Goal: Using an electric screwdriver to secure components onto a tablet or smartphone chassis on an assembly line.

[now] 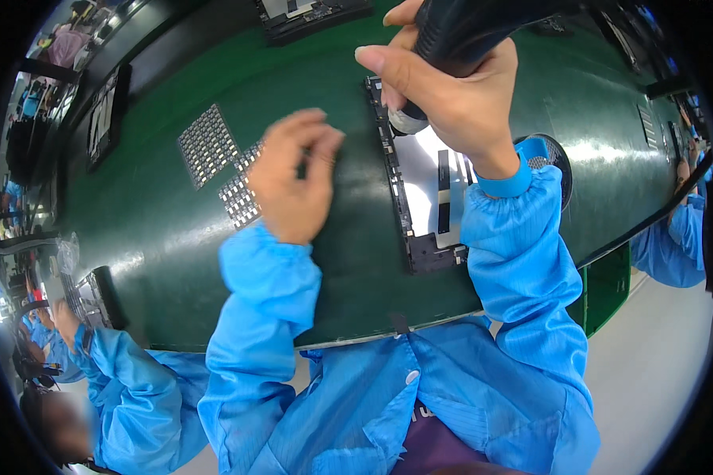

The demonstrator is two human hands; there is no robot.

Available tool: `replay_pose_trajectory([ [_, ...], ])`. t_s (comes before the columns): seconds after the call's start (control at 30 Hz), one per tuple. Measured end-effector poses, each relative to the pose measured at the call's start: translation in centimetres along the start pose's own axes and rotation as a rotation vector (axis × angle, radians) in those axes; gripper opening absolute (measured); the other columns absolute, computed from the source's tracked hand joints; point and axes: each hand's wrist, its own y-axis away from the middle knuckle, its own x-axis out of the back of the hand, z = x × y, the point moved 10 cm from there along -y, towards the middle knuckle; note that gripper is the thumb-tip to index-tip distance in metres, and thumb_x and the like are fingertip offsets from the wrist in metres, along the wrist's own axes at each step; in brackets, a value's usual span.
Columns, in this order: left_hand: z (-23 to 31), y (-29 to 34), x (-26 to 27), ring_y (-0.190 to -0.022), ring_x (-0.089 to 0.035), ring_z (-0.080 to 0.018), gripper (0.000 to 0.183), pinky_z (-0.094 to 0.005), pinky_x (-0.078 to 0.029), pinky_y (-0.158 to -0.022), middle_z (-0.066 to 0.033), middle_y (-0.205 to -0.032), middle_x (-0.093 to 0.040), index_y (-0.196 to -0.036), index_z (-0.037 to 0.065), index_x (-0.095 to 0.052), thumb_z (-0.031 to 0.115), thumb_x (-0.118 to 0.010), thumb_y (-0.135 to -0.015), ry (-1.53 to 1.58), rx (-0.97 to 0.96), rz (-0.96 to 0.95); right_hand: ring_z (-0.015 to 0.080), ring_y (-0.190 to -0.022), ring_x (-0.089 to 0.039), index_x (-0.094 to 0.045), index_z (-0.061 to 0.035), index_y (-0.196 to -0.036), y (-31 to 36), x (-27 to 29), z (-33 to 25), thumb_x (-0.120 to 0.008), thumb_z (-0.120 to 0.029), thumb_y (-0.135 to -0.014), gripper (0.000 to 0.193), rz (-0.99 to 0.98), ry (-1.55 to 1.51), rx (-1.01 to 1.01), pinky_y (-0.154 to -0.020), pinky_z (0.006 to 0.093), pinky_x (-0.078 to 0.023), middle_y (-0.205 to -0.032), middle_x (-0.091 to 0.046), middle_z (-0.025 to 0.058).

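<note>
A black, ribbed handheld tool (471,28) is gripped in my right hand (463,99), its pale rounded tip at the upper part of a flat device (436,258). That device has a black frame with small parts along its edge and a shiny silver panel (418,186) crossed by a dark strip. My right wrist and sleeve cover its right side. Blurred by motion, my left hand (297,178) hovers left of the device with its fingers curled. It partly covers a lower sheet of small parts (238,202); another such sheet (208,145) lies farther left.
A round black dish (564,170) with something blue sits right of the device. Similar devices lie at the far edge (313,20), far left (103,119) and near left (99,297). A person in blue (139,396) works at left; another blue sleeve (673,245) shows at right.
</note>
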Motion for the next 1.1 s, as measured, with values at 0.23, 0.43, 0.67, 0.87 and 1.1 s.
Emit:
replay_pose_trajectory([
  [0.23,4.8,-12.6,14.7,-0.071,-0.062,-0.0077,0.022,-0.0192,-0.048,-0.058,-0.0083,-0.091,-0.068,-0.105,0.006,-0.066,0.015,-0.065,-0.085,-0.386,-0.335,0.371,0.0078,-0.044,-0.052,-0.053,0.0034,-0.092,1.8,-1.8,3.9,-0.072,-0.001,-0.075,0.026,0.094,0.058,-0.484,-0.038,0.0208,-0.038,-0.057,-0.057,0.0041],
  [0.43,5.4,-12.2,10.6,-0.072,-0.06,-0.0085,0.011,-0.0198,-0.047,-0.06,-0.0108,-0.096,-0.065,-0.09,0.002,-0.062,0.005,-0.066,-0.08,-0.265,-0.295,0.297,0.0076,-0.044,-0.052,-0.053,0.0034,-0.091,2.1,-0.2,4.4,-0.072,0.0,-0.074,0.025,0.116,0.087,-0.49,-0.038,0.0205,-0.038,-0.057,-0.057,0.0039],
  [0.67,7.2,-11.2,8.1,-0.073,-0.057,-0.0095,0.01,-0.0204,-0.045,-0.062,-0.0137,-0.103,-0.062,-0.072,-0.003,-0.058,-0.007,-0.067,-0.074,-0.193,-0.259,0.216,0.0072,-0.045,-0.053,-0.053,0.0028,-0.09,2.1,-0.8,4.7,-0.073,-0.002,-0.074,0.026,0.074,0.127,-0.517,-0.039,0.0203,-0.038,-0.058,-0.058,0.0031],
  [0.87,-0.2,-2.9,1.7,-0.067,-0.062,-0.0147,0.009,-0.0237,-0.047,-0.05,-0.0095,-0.097,-0.065,-0.082,0.002,-0.067,0.004,-0.071,-0.074,-0.041,-0.047,-0.031,0.0079,-0.046,-0.054,-0.054,0.0025,-0.089,2.4,-0.5,4.9,-0.074,-0.003,-0.074,0.026,0.083,0.115,-0.51,-0.039,0.0202,-0.039,-0.058,-0.058,0.0032],
  [1.1,-4.1,2.0,-1.7,-0.067,-0.062,-0.0134,0.012,-0.0232,-0.05,-0.054,-0.0105,-0.101,-0.064,-0.094,-0.002,-0.065,0.002,-0.061,-0.084,0.211,0.277,-0.178,0.0071,-0.048,-0.053,-0.055,0.0027,-0.086,1.4,-3.3,0.8,-0.074,-0.002,-0.074,0.023,-0.254,-0.065,0.376,-0.043,0.0199,-0.04,-0.059,-0.058,0.0027],
])
